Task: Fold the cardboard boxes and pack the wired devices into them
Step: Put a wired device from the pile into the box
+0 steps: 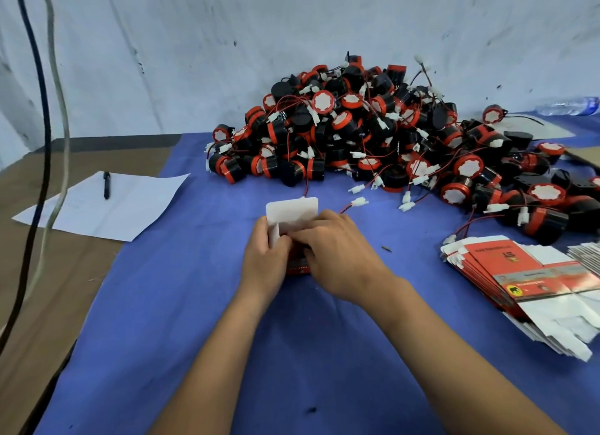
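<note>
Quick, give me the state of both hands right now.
Left hand: grips the left side of the small cardboard box.
Right hand: fingers curled on the same box, at its flaps.

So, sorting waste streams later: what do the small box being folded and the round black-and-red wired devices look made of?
The small red-and-white box looks like thin printed cardboard: matt white inside, flaps creasing flat. The round black-and-red wired devices look like moulded plastic with a slight sheen, thin insulated leads and white plastic plugs; their insides can't be seen.

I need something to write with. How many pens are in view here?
1. A dark pen lies on the white sheet of paper at the table's left side. Others could be hidden under the pile of wired devices.
</note>
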A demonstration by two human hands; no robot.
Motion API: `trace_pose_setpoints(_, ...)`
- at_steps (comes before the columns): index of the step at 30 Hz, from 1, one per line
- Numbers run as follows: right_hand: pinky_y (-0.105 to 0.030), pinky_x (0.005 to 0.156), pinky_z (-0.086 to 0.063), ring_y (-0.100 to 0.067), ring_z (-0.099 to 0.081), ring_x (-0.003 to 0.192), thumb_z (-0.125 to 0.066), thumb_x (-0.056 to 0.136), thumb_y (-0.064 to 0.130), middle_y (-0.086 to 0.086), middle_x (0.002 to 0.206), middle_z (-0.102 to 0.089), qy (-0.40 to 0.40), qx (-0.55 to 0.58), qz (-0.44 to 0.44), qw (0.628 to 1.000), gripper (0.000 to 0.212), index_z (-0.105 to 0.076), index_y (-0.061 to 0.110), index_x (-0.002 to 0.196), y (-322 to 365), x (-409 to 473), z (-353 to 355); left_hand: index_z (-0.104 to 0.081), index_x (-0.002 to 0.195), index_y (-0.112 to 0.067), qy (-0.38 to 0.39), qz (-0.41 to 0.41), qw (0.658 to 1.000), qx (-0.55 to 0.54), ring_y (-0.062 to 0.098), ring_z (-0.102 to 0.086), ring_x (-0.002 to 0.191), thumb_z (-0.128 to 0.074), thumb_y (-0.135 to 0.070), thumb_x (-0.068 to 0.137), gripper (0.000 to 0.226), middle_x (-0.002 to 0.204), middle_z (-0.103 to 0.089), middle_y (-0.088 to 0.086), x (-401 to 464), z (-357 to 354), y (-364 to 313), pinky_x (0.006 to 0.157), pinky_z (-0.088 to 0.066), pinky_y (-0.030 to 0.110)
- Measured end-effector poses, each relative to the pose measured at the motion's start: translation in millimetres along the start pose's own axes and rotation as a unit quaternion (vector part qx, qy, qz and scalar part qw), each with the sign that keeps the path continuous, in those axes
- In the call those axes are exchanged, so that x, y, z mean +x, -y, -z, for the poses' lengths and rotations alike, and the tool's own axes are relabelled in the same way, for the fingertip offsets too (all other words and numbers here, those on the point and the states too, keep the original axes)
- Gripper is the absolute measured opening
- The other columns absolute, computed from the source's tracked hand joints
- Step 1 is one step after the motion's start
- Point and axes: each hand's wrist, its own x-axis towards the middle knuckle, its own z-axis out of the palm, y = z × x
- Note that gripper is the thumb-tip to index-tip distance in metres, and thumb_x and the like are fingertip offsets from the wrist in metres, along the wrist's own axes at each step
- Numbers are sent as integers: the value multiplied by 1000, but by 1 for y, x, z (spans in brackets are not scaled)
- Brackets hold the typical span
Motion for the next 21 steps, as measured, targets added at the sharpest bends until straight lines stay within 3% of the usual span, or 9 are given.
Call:
trace_pose_setpoints(2, -38, 93, -42, -26, -50, 111, -58, 87, 8, -1, 114, -68, -119, 27, -24, 992, 34, -76, 19, 113, -4, -3, 2, -55, 99, -21, -25, -29, 998, 50, -1, -63, 82, -53, -26, 81, 18, 93, -68, -8, -3, -4, 3, 69, -49, 20)
trace_pose_setpoints(4, -42, 94, -46, -29, -51, 115, -66, 89, 16, -6, 119, -63, -251, 53, -159, 953, 33, -70, 13, 121, -8, -5, 1, -49, 98, -23, -41, -50, 994, 91, -7, -58, 75, -56, -18, 92, 10, 90, -63, -12, -2, -6, 6, 59, -42, 11)
trace_pose_setpoints(5, -41, 95, -46, -28, -51, 114, -68, 92, 26, -6, 120, -60, -240, 97, -248, 933, 37, -66, 12, 126, -11, -3, 2, -48, 99, -22, -46, -54, 992, 106, -9, -57, 75, -57, -14, 95, 13, 90, -62, -13, 0, -6, 8, 58, -41, 10)
trace_pose_setpoints(7, -40, 82, -45, -27, -50, 91, -66, 96, 45, -13, 96, -59, -115, 279, -371, 878, 45, -65, 3, 112, -18, 5, 3, -49, 102, -21, -51, -53, 990, 121, -10, -58, 76, -58, -12, 96, 14, 91, -63, -14, 2, -5, 10, 58, -41, 10)
trace_pose_setpoints(10, -35, 69, -37, -25, -40, 75, -70, 97, 36, -24, 76, -49, -51, 514, -355, 779, 51, -67, -15, 99, -21, 11, 2, -55, 106, -19, -58, -56, 988, 135, -2, -59, 77, -55, -14, 98, 9, 88, -64, -11, 4, -2, 10, 58, -40, 10)
trace_pose_setpoints(13, -17, 59, -50, -4, -64, 65, -75, 93, 16, -4, 80, -71, -99, 544, -342, 760, 13, -75, 4, 90, -21, 15, -1, -59, 127, -9, -79, -93, 977, 174, 19, -62, 91, -48, -14, 104, 26, 102, -69, 0, 3, -1, 9, 63, -38, 15)
trace_pose_setpoints(15, -11, 54, -49, 3, -64, 58, -76, 91, 7, -2, 77, -72, -119, 550, -335, 755, 6, -73, 7, 86, -20, 18, -1, -56, 137, -6, -93, -113, 969, 201, 22, -62, 96, -48, -13, 105, 34, 110, -70, 5, 0, -2, 9, 68, -36, 20)
trace_pose_setpoints(19, -22, 66, -55, -9, -61, 68, -82, 84, 6, 0, 74, -69, -172, 492, -338, 784, 17, -70, 16, 77, -18, 19, -3, -67, 113, -12, -86, -43, 985, 141, 21, -65, 96, -54, -8, 99, 20, 100, -72, -4, 2, -2, 9, 70, -45, 16)
trace_pose_setpoints(21, -30, 71, -55, -10, -59, 71, -84, 81, 11, 2, 81, -69, -193, 437, -330, 814, 18, -69, 20, 78, -18, 16, -3, -70, 108, -13, -81, -10, 993, 91, 21, -67, 99, -57, -8, 99, 17, 101, -74, -1, 4, -1, 7, 82, -53, 29)
